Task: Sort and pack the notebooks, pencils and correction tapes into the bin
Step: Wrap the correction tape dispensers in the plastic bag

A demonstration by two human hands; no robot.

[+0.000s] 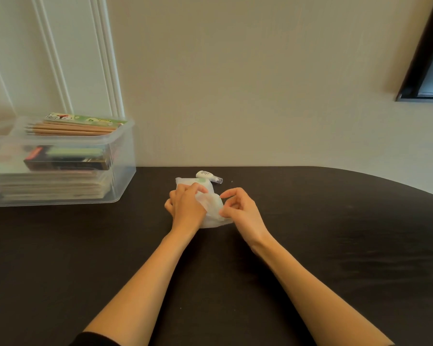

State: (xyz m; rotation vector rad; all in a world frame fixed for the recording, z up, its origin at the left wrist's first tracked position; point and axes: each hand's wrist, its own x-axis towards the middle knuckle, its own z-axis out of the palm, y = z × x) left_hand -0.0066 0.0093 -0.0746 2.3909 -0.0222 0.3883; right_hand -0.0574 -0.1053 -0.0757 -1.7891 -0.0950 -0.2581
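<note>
- Forearms (pixel 145 283) reach in from the bottom edge over the dark tabletop (pixel 310 245); both hands meet at its middle.
- Left hand (pixel 186 207): fingers curled over a crumpled white plastic bag (pixel 211 218), gripping its left part against the tabletop.
- Right hand (pixel 239 211): fingers curled, thumb and forefinger pinching the bag's right edge.
- Bag contents: a pale green item (pixel 201 180) shows through at the far end; probably a correction tape, not confirmed.
- Done, by judgement: the clear bin (pixel 125 156) at far left already holds stacked notebooks (pixel 53 186) low down and pencils (pixel 70 129) on top.
- Left to do: one loose correction tape (pixel 208 176) lies just beyond the bag, well apart from the bin; it and the bagged item await packing; the task looks near its end.
- Orientation: the loose correction tape lies flat, long axis roughly left to right, clear tip pointing right and slightly toward the camera; the pencils also lie left to right.
</note>
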